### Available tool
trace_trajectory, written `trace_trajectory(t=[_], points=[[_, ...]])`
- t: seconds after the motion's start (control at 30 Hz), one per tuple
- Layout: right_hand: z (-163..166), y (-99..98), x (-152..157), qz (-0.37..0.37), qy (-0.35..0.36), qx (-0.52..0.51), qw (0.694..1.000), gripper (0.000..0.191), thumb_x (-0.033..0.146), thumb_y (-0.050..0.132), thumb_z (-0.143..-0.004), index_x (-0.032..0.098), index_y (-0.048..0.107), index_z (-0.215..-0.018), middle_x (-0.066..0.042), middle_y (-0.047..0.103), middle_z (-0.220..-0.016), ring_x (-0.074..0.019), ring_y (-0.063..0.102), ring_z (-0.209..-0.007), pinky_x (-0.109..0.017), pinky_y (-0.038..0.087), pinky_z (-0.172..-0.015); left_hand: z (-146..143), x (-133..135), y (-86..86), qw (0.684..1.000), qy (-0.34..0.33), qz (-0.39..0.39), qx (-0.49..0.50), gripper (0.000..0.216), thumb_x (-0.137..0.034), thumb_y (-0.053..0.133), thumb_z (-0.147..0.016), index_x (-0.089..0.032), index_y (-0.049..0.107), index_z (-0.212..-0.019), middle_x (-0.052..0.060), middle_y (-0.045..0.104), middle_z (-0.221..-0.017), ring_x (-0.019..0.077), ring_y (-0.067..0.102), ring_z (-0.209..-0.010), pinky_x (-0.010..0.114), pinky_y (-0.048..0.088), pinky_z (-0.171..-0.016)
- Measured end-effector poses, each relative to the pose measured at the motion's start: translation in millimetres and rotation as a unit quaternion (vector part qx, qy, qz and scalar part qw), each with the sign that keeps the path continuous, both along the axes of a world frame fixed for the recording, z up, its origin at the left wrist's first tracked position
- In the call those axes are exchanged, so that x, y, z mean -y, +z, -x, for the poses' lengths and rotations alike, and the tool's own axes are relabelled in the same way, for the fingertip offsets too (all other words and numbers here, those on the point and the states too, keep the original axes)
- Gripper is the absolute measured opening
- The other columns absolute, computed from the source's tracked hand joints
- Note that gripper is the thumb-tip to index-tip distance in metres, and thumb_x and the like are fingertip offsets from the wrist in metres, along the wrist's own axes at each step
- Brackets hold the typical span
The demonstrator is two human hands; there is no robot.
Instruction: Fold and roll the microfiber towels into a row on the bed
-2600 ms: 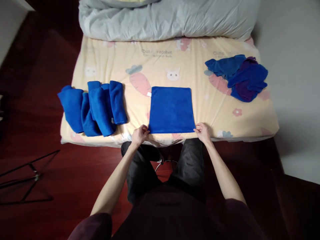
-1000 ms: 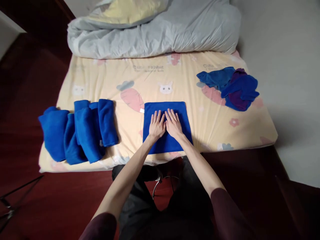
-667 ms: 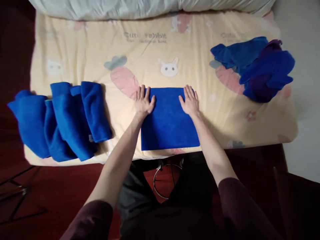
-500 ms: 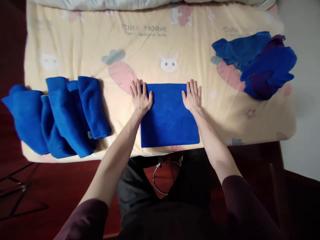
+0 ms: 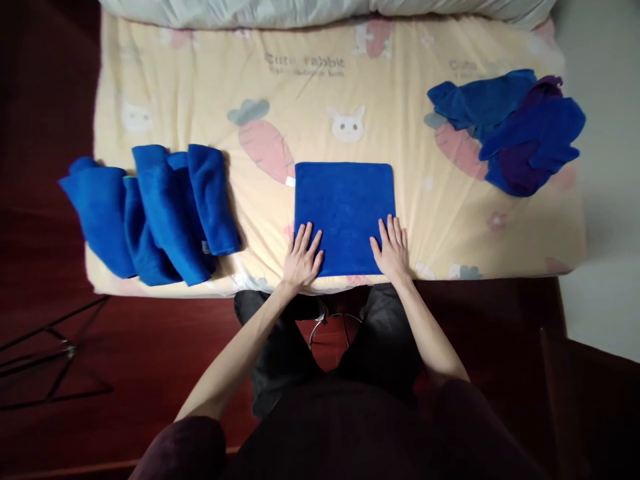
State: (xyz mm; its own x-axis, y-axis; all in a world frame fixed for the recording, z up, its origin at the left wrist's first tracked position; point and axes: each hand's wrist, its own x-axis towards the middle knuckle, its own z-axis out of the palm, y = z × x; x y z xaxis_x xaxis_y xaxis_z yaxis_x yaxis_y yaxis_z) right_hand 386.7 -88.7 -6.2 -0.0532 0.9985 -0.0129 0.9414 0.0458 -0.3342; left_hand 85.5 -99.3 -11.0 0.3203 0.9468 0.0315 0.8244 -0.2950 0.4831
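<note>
A square blue fleece cloth (image 5: pixel 345 200) lies flat in the middle of the frame, square to the near edge of the bed (image 5: pixel 410 87) and right in front of the person's knees, which seems a sensible spot, since both arms reach it evenly. The left hand (image 5: pixel 301 257) rests palm down over its lower left corner, fingers spread and pinching nothing; the right hand (image 5: pixel 393 250) covers the lower right corner the same way, its thumb held apart from the fingers. To my eye they sit wide like that so the near edge lies smooth and doesn't ruck up on the soft sheet. Whether the cloth is a single layer or folded, I can't tell from here. A small white tag (image 5: pixel 290 181) pokes out past its upper left side. Over at the left of the frame, several folded blue cloths (image 5: pixel 170 220) lean over one another in a row, apparently kept well clear of the working spot. At the upper right, a loose heap of blue and purple cloths (image 5: pixel 525 133) lies crumpled, well apart from both hands. A pale duvet (image 5: pixel 325 12) is bunched along the top of the frame, leaving the patterned sheet exposed.
</note>
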Motion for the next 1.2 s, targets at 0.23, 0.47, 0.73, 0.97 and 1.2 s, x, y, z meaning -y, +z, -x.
trace_trajectory(t=[0.23,0.47,0.73,0.97,1.2], points=[[-7.7,-6.4,73.6,-0.023,-0.035,0.008,0.999,0.067,0.049,0.042,-0.114,0.017,0.041,-0.173,-0.016,0.027,-0.183,-0.0333,0.020,-0.173,-0.063,0.018,-0.139,14.1,87.7,-7.7,0.998,0.055,0.005,-0.020,0.068,-0.042,0.041,-0.112,-0.010,0.039,-0.172,0.018,0.022,-0.183,0.0340,0.014,-0.173,0.060,0.016,-0.141],[-5.9,-11.8,123.9,-0.079,-0.070,-0.064,0.992,0.059,0.043,0.047,-0.110,0.015,0.056,-0.161,-0.021,0.048,-0.172,-0.0336,0.036,-0.167,-0.065,0.029,-0.135,22.5,156.7,-23.2,0.998,0.062,0.008,-0.004,0.074,-0.020,0.048,-0.101,-0.014,0.036,-0.173,0.019,0.027,-0.182,0.0347,0.017,-0.173,0.062,0.025,-0.140],[-11.9,-8.0,117.7,-0.168,-0.134,-0.181,0.960,0.037,0.029,0.064,-0.094,0.013,0.077,-0.125,-0.023,0.070,-0.144,-0.0320,0.065,-0.139,-0.052,0.052,-0.123,18.3,165.1,-30.4,0.991,0.101,0.007,0.085,0.053,-0.021,0.050,-0.100,-0.013,0.060,-0.152,0.021,0.035,-0.178,0.0354,0.028,-0.170,0.062,0.036,-0.135],[-19.8,-8.9,113.2,-0.182,-0.152,-0.239,0.942,0.039,0.023,0.064,-0.088,0.012,0.080,-0.123,-0.023,0.077,-0.137,-0.0319,0.072,-0.131,-0.052,0.054,-0.121,31.3,139.0,-7.0,0.981,0.136,-0.033,0.134,0.043,-0.017,0.044,-0.102,-0.017,0.069,-0.138,0.019,0.062,-0.152,0.0303,0.058,-0.149,0.054,0.047,-0.129],[-22.6,-8.7,106.9,-0.167,-0.144,-0.217,0.951,0.032,0.021,0.068,-0.090,0.014,0.083,-0.118,-0.020,0.079,-0.134,-0.0315,0.074,-0.129,-0.051,0.055,-0.119,29.4,68.0,-7.4,0.997,0.028,-0.025,0.070,0.053,-0.005,0.048,-0.090,-0.013,0.071,-0.138,0.020,0.057,-0.163,0.0307,0.045,-0.162,0.052,0.043,-0.134]])
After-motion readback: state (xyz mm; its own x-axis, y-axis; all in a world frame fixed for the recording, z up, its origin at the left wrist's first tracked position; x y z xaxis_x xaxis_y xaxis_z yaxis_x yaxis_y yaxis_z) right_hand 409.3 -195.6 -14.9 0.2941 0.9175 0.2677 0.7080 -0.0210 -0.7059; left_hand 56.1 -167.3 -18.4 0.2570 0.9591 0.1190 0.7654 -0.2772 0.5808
